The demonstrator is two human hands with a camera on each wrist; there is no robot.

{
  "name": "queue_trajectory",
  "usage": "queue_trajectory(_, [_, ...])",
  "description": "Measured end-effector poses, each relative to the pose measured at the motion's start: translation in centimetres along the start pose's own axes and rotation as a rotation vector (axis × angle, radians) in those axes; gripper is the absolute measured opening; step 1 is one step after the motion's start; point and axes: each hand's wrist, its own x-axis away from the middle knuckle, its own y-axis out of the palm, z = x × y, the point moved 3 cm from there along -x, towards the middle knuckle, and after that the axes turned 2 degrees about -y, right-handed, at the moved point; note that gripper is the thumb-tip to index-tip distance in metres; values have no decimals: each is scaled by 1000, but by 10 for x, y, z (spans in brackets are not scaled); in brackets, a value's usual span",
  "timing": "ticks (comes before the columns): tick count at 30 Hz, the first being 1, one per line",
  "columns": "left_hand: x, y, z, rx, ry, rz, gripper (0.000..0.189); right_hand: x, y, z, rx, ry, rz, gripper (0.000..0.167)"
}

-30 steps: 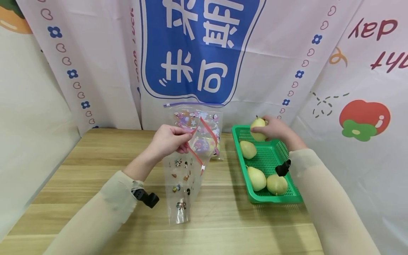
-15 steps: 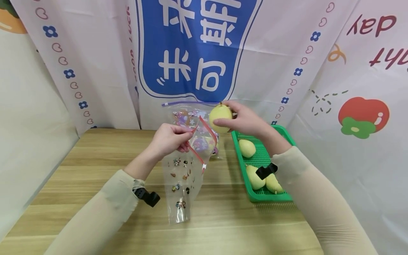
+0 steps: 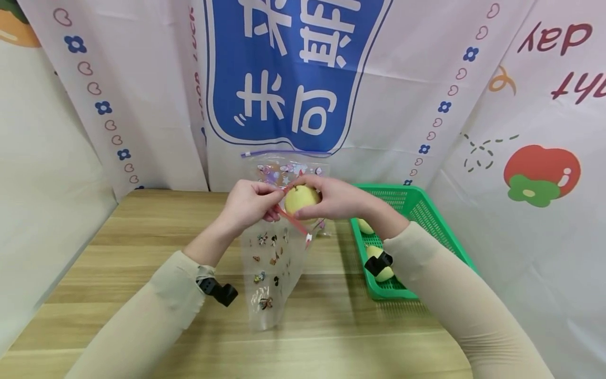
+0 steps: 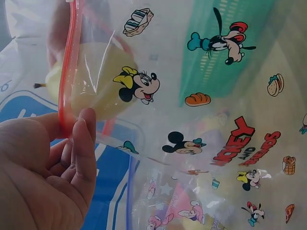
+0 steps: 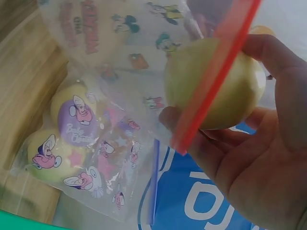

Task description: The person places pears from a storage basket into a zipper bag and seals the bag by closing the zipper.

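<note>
My left hand [image 3: 251,204] pinches the red zip edge of a clear zip bag [image 3: 271,273] printed with cartoon figures. The bag hangs upright with its mouth apart; in the left wrist view its film [image 4: 163,96] looks flat. My right hand [image 3: 335,199] grips a yellow-green pear [image 3: 301,200] by its sides, stem up, at the bag's mouth. In the right wrist view the red zip strip [image 5: 216,76] crosses in front of the pear [image 5: 244,91], which is partly within the mouth. The fingertips on the pear's far side are partly hidden.
A green basket [image 3: 442,223] stands at the right with pears [image 3: 376,258] in it, partly hidden by my right forearm. Behind the held bag, a second bag with a purple zip [image 3: 284,153] stands against the printed cloth; the right wrist view shows round pale fruit inside it.
My right hand has lifted a pear from the basket and carried it left to the bag's mouth. My left hand has kept its pinch on the bag's edge almost in place.
</note>
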Motion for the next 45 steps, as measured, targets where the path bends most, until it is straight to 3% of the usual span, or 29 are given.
queue_trajectory(7, [-1,1,12,10,48,33,28,-13,15,5,92,5,-165,71])
queue_trajectory(14, [1,5,19,-10,57,40,25,-32,32,11,193,10,-247,81])
queue_trajectory(19, [4,5,21,-21,46,41,24,-41,40,10,251,-3,-300,59])
queue_trajectory(23, [5,7,24,-14,36,33,24,-45,44,6,237,-23,-290,41])
queue_trajectory(27, [5,5,26,28,29,34,23,-48,45,2,204,-37,-255,39])
queue_trajectory(31, [6,1,27,69,29,40,23,-49,44,1,167,-38,-191,41])
queue_trajectory(37, [6,-5,29,109,35,51,26,-50,34,3,189,-60,-57,23])
queue_trajectory(45, [6,-10,24,91,10,63,26,-33,7,8,175,-54,31,33])
